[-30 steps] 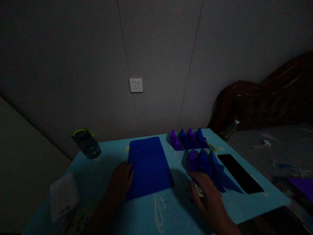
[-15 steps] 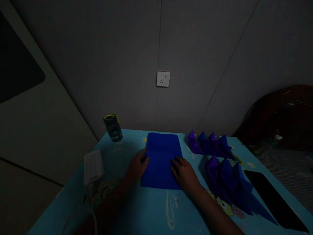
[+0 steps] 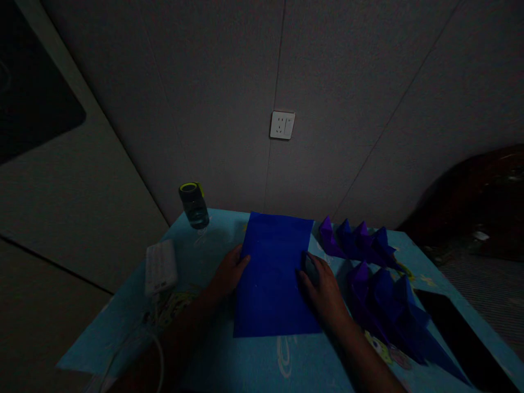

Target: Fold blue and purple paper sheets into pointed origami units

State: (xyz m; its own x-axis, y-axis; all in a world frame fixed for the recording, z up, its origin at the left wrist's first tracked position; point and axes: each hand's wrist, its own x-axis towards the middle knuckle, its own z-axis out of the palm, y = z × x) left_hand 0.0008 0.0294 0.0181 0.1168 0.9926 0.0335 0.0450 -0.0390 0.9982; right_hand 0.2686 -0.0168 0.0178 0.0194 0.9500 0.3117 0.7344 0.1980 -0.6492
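Note:
A flat sheet of blue paper [image 3: 274, 273] is in front of me, its far end close to the wall. My left hand [image 3: 229, 273] grips its left edge, thumb on top and the other fingers mostly hidden. At the right edge is my right hand [image 3: 325, 286], its curved fingers and thumb around the paper's side. Right of that hand stand folded paper pieces with pointed peaks: a purple and blue row [image 3: 358, 240] at the back and a larger row [image 3: 393, 305] nearer me.
A water bottle [image 3: 194, 207] stands at the back left of the cloth-covered table [image 3: 262, 363]. Nearer lies a white power bank [image 3: 161, 267] with a cable [image 3: 159, 355]. A flat black object [image 3: 458, 333] lies along the right edge. Behind is a wall with a socket [image 3: 282, 125].
The blue paper now looks larger and reaches nearer to me, its middle crease no longer visible. My right hand has moved from lying on the paper to its right edge. The view has shifted slightly.

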